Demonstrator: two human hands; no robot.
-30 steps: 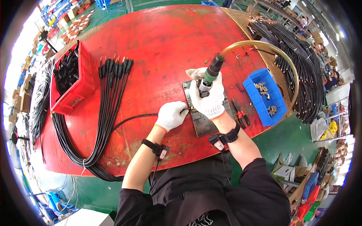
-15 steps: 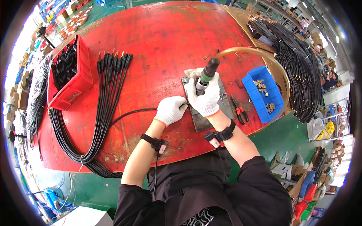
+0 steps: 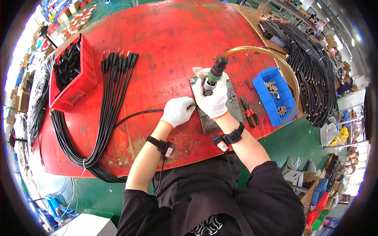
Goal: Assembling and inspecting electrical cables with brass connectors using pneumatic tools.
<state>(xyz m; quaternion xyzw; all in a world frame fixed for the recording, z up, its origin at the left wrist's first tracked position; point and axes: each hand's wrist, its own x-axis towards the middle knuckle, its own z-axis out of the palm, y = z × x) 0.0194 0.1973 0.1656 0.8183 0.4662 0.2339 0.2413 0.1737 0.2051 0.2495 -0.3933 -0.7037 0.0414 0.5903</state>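
Note:
White knitted gloves cover both my hands. My right hand (image 3: 214, 97) is wrapped round an air-powered tool (image 3: 215, 73) with a green band and a dark top, which takes a yellowish hose (image 3: 271, 52). Below it, a grey metal plate (image 3: 210, 125) lies flat on the table. Close beside, my left hand (image 3: 178, 111) pinches a black cable (image 3: 143, 113) at the plate's left edge. The cable's end and the tool's tip are hidden behind my right hand. Leftward, the cable runs to a bundle of black cables (image 3: 103, 129) with thicker black ends.
A red bin (image 3: 88, 72) of black parts stands at the left of the red table (image 3: 169, 43). To the right lie red-handled pliers (image 3: 251, 114) and a blue tray (image 3: 260, 88) with small brass-coloured parts. Beyond is a big heap of black cables (image 3: 313, 78).
Both hands hold nearly the same places. The whole view has shifted slightly, and the tool's top leans a little differently.

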